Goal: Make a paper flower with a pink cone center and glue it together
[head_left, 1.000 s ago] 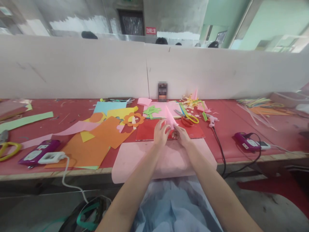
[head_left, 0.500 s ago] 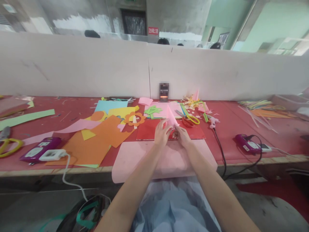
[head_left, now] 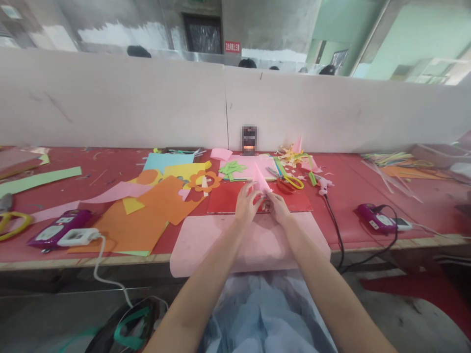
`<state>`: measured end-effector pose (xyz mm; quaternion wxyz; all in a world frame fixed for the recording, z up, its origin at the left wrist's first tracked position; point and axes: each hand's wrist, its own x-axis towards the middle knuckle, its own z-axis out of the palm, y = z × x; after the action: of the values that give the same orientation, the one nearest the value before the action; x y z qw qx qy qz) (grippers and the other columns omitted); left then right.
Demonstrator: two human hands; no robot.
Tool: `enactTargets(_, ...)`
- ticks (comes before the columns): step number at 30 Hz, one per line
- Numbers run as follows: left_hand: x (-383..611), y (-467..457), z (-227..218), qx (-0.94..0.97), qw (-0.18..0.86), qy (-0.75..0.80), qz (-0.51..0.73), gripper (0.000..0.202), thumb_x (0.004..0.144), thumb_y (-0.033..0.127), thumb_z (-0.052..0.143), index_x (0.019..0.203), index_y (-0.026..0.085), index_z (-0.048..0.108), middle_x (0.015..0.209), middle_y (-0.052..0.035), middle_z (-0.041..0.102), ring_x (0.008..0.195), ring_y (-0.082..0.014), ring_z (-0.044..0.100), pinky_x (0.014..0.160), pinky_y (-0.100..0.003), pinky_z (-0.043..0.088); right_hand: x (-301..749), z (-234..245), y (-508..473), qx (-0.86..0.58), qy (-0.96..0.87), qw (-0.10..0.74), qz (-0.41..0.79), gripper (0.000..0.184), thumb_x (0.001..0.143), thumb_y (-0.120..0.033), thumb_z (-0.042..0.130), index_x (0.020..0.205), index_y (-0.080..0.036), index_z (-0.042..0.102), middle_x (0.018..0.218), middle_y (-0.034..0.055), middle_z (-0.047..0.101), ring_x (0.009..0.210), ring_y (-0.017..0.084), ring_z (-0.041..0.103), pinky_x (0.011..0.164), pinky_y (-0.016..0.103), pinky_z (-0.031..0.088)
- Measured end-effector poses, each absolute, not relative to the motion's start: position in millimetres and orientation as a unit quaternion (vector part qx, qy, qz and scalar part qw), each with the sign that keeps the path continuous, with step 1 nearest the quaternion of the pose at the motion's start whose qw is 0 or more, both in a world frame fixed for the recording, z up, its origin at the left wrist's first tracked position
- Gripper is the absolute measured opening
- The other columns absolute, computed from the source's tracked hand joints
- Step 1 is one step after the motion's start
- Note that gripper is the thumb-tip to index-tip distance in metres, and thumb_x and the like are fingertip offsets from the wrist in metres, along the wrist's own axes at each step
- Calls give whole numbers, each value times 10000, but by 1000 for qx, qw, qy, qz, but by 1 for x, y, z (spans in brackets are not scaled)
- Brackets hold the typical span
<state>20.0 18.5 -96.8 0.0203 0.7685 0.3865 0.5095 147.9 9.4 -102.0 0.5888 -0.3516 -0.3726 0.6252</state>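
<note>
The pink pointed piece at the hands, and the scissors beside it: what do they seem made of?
Pink pointed piece: probably paper, matte, judging by its straight, folded-looking edge. Scissors: grey blades look like metal; bright handles are likely plastic, finish unclear.

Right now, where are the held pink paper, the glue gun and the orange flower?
Held pink paper (head_left: 261, 182), head view: its middle.
Glue gun (head_left: 324, 184), head view: its body.
Orange flower (head_left: 194, 181), head view: its left petals.
</note>
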Motion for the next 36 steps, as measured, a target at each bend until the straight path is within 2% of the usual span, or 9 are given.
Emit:
enactTargets(15,19,20,-100,786,17,380,487,97,770,249,541,849,240,595,1152,-58,523,1072,-223,485,880,-408,444,147,-101,8,-360,-386,581,620,329,609,-475,674,637,-180,532,467,-41,521,399,103,495,404,223,369)
enactTargets(20,20,18,-97,798,24,380,466,153,796,218,487,913,227,585,1185,-64,517,1105,-227,466,893,-410,422,148,-100,6,-395,-408,567,596,372,644,-533,621,596,-187,494,370,-59,437,307,82,391,322,213,251)
enactTargets(25,20,17,-96,795,26,379,472,101,784,218,509,834,229,596,1143,-65,543,1072,-231,492,854,-410,434,148,-102,7,-394,-433,568,578,386,654,-543,609,567,-187,489,336,-62,403,267,64,319,294,220,158)
enactTargets(32,21,18,-96,782,29,383,492,70,783,225,520,792,217,589,1123,-73,550,1071,-224,496,856,-400,435,148,-102,6,-400,-430,560,584,377,646,-546,614,608,-182,523,366,-53,448,296,81,394,307,208,245)
enactTargets(36,22,18,-97,775,12,389,497,66,782,232,524,754,198,574,1111,-82,550,1057,-221,501,852,-390,445,148,-101,4,-399,-437,553,587,359,663,-523,607,592,-183,516,366,-48,463,296,80,405,317,204,244)
